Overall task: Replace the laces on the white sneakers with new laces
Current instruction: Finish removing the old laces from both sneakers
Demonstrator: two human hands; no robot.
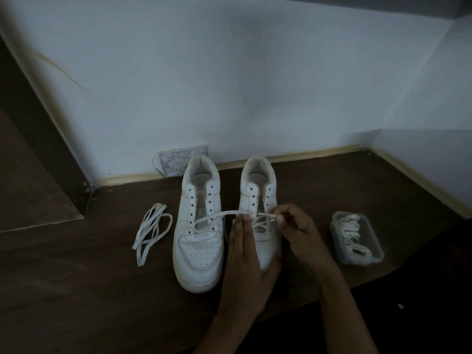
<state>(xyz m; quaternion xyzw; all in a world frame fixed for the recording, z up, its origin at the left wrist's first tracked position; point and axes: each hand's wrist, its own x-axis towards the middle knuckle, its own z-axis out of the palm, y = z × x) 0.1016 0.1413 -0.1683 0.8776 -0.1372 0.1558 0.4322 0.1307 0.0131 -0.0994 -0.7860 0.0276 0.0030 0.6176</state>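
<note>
While the left hand (244,254) lies flat along the right sneaker (259,200), right-hand fingers (281,218) pinch its lace (265,215).

Two white sneakers (198,226) (260,200) stand on the worktop (76,290); left of them one loose lace (150,231), right one clear box (356,241); two hands (245,261) (296,223).
</note>
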